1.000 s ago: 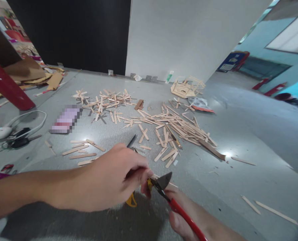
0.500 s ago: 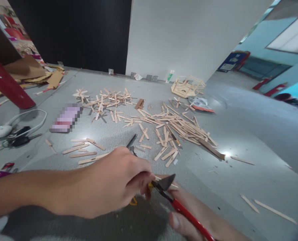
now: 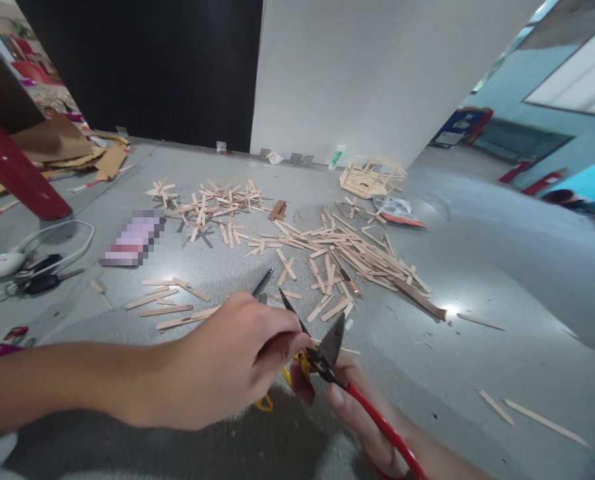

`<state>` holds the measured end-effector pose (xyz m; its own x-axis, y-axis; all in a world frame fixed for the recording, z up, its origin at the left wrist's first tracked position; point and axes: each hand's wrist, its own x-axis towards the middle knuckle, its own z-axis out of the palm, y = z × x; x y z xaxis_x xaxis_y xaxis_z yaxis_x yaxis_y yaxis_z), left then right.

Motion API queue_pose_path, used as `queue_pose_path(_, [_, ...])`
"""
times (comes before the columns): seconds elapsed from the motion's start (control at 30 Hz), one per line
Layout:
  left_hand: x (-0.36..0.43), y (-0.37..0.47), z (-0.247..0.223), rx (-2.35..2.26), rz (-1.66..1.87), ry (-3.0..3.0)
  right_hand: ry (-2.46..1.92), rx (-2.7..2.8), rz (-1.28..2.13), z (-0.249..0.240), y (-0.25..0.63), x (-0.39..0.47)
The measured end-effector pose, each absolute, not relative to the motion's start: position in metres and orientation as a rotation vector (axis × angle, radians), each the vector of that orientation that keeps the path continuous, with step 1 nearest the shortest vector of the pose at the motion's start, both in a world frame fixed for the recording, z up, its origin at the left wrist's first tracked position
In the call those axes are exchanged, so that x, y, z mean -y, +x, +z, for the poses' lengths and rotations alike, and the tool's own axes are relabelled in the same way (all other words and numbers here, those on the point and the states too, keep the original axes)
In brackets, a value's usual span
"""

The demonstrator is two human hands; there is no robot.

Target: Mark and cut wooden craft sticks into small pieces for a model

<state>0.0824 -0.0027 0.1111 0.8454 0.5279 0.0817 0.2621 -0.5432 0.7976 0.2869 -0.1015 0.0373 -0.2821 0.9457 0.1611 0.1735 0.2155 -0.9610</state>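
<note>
Red-handled cutters are in my right hand, their dark blades spread apart and pointing up and away. My left hand is closed in a pinch just left of the blades; a thin wooden stick runs between the hands, past the blades. A yellow item shows between the fingers, its full shape hidden. Beneath my left hand lies another yellow piece. A dark pen lies on the floor beyond my left hand.
Many wooden sticks lie across the grey floor. A stick frame and a plastic bag sit farther back. At left are a phone, keys, a white cable and a red cylinder.
The cutters have turned more upright, and their blades are now spread wide. My right thumb has moved up the handle towards the pivot. My left hand has barely moved.
</note>
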Motion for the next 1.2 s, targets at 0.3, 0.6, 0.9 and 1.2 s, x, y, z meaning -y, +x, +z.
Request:
queue_pose_path(0.3, [0.004, 0.085, 0.109, -0.518, 0.476, 2.129, -1.038, 1.541, 1.237, 0.050, 0.273, 0.096])
queue_pose_path(0.6, [0.006, 0.086, 0.104, -0.551, 0.496, 2.121, -1.001, 1.372, 1.251, 0.032, 0.271, 0.104])
queue_pose_path(0.9, [0.006, 0.087, 0.103, -0.541, 0.521, 2.129, -0.962, 1.407, 1.245, 0.030, 0.269, 0.102])
queue_pose_path(1.2, [0.006, 0.088, 0.101, -0.580, 0.523, 2.130, -0.938, 1.344, 1.275, 0.012, 0.270, 0.104])
